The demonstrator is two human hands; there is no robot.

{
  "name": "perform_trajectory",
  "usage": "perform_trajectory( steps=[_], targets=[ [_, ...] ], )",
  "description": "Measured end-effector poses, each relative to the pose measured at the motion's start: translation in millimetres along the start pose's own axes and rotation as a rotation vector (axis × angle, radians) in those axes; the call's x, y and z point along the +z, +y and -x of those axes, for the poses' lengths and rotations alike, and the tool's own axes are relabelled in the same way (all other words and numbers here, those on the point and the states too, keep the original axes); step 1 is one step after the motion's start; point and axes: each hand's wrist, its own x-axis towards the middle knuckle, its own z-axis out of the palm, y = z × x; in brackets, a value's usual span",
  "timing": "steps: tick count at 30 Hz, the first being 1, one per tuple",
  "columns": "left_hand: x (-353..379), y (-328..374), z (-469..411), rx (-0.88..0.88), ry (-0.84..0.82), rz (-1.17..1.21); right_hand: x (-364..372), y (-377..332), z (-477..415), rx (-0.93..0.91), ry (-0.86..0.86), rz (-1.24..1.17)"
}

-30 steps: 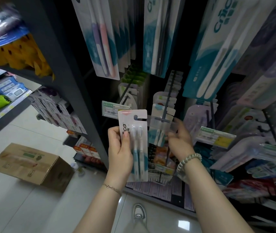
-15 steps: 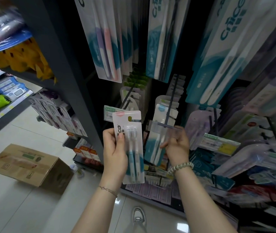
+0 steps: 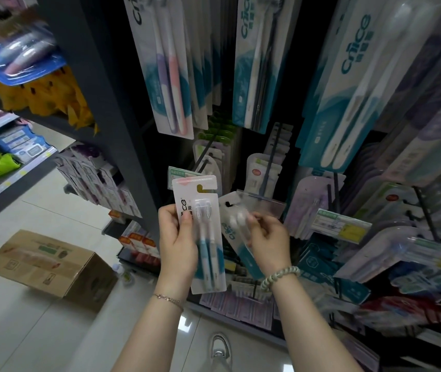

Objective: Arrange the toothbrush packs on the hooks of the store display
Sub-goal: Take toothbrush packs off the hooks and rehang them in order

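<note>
An upright toothbrush pack [image 3: 208, 237] is gripped by the left hand [image 3: 177, 242], fingers curled round its edge, below and left of the hook [image 3: 267, 167]. A tilted pack [image 3: 234, 232] is pinched by the right hand [image 3: 267, 242] just below that hook. Its hang hole should be levelled, then slid squarely over the hook's tip.
</note>
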Motion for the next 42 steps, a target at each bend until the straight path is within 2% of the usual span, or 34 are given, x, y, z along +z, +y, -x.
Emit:
perform_trajectory(
  steps=[10,22,33,42],
  targets=[
    [-17.9,8.4,20.5,-0.027,0.067,0.012,1.6,-2.3,36.8,-0.073,-0.047,-0.012],
    [-30.8,34.6,54.9,0.017,0.108,0.039,-33.2,-26.1,72.9,-0.076,-0.017,-0.301],
    [-24.3,63.8,74.9,0.085,0.080,0.066,-67.5,-74.8,101.0,-0.204,-0.005,-0.335],
    [-23.4,97.6,42.5,0.160,0.076,0.076,-71.1,-113.2,98.6,-0.397,0.017,-0.243]
  ],
)
